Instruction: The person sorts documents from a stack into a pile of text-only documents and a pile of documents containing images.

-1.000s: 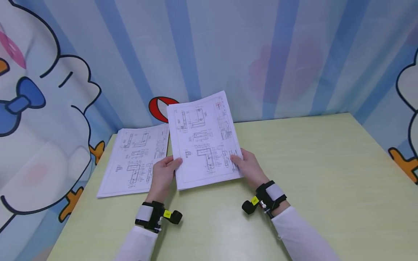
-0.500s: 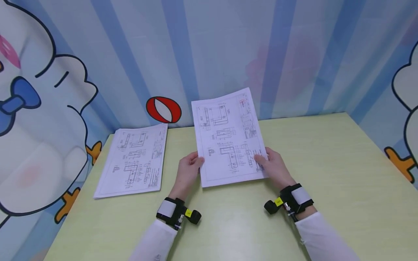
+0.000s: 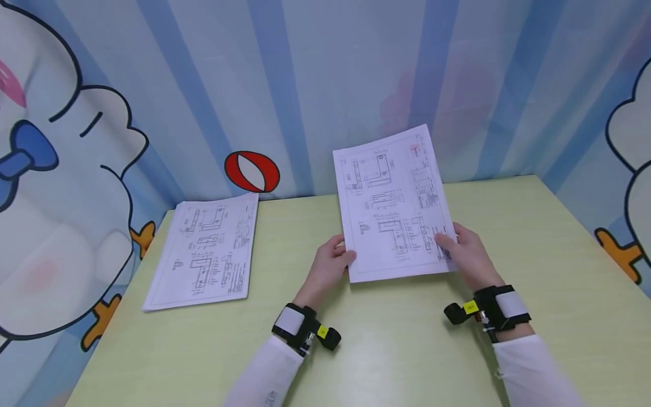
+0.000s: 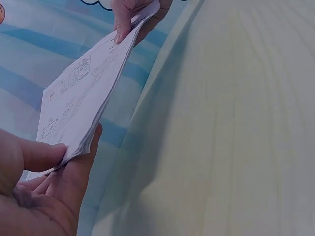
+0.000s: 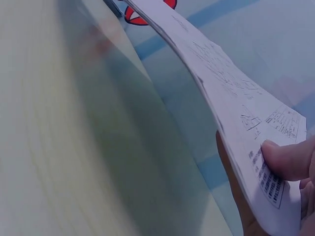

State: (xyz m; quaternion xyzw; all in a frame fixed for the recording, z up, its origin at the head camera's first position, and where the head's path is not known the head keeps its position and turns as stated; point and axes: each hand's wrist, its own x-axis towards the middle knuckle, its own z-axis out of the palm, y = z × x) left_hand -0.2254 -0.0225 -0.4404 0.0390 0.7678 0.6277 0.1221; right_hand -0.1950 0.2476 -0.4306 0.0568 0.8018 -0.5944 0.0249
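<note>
Both hands hold a stack of paper sheets (image 3: pixel 391 203) printed with technical drawings, tilted up above the table in the head view. My left hand (image 3: pixel 326 267) pinches its left edge, thumb on the front and fingers behind. On the opposite edge my right hand (image 3: pixel 470 254) grips the lower corner, its thumb pressing over the printed text. The left wrist view shows the stack's edge (image 4: pixel 110 93) with several layers, slightly fanned near the left thumb. In the right wrist view the held stack (image 5: pixel 231 93) bends in a gentle curve. Fingers behind the paper are partly hidden.
A second stack of similar drawings (image 3: pixel 203 254) lies flat at the table's left side. The pale yellow table (image 3: pixel 396 350) meets a blue striped curtain (image 3: pixel 305 85) at its back edge. Cartoon figures (image 3: pixel 56 254) are printed on the curtain.
Both hands have carried the held stack to the right, away from the stack on the left, which the held one partly overlapped in view before. The held stack is also slightly higher in view.
</note>
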